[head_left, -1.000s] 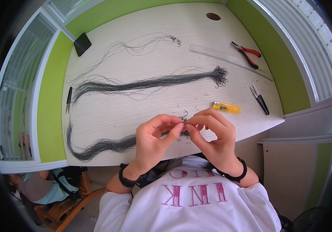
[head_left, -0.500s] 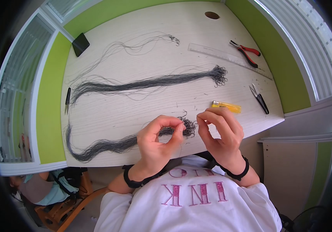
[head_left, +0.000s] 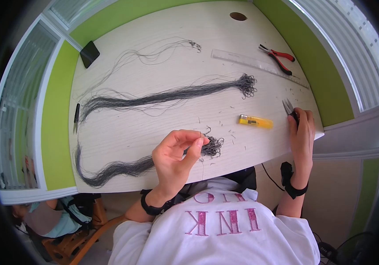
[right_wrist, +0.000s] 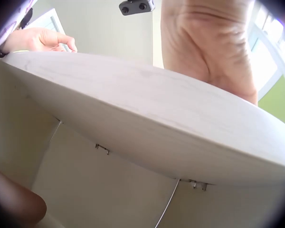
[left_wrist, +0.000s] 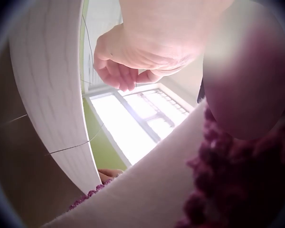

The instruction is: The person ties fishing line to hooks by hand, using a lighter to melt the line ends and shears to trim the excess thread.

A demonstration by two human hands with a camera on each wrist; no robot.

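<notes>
My left hand [head_left: 174,154] pinches a thin line [head_left: 203,170] between thumb and forefinger, and its tail hangs towards the table's front edge. A strand of line [left_wrist: 69,149] also crosses the table edge in the left wrist view. Just behind the fingers lies a bunch of small fishing hooks [head_left: 213,146], tied to a thick hank of dark line [head_left: 127,167]. On the right, my right hand [head_left: 303,132] grips the black handle of thread snips [head_left: 288,107], whose blades point away from me. The right wrist view shows only the heel of that hand [right_wrist: 209,52]; its fingers are hidden.
Across the table [head_left: 154,126] runs another hank of hooked line [head_left: 167,96], with a thinner bunch [head_left: 152,54] farther back. A yellow lighter [head_left: 255,121], clear ruler [head_left: 255,66], red-handled pliers [head_left: 278,58], black-handled tweezers-like tool [head_left: 77,117] and phone-like dark slab [head_left: 89,54] lie around.
My right hand has left the spot beside my left fingers and moved right to the snips, taking hold of them. The left hand keeps its pinch near the hooks.
</notes>
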